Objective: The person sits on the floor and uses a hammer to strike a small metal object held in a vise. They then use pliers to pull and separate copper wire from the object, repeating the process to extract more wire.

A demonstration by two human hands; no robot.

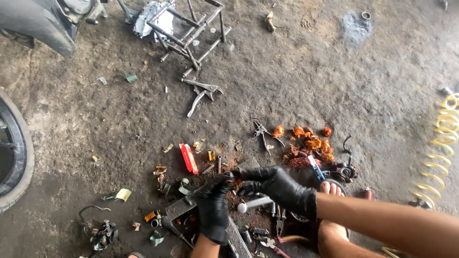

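Both my hands wear black gloves and meet low in the head view over a dirty concrete floor. My left hand [213,205] rests on a flat metal bar [180,207] and pinches a small part at its fingertips. My right hand [277,187] reaches across from the right, its fingers closed around the same small dark part, which the gloves hide. A silver cylindrical tool [254,203] lies just under my right hand. My bare foot [331,224] sits below my right forearm.
Locking pliers [201,95] lie up the floor near a metal frame [191,31]. Small pliers [262,131], orange copper-wire clumps [311,143], a red box [188,158], a tyre [14,153] at left and a yellow coiled hose [440,153] at right surround me.
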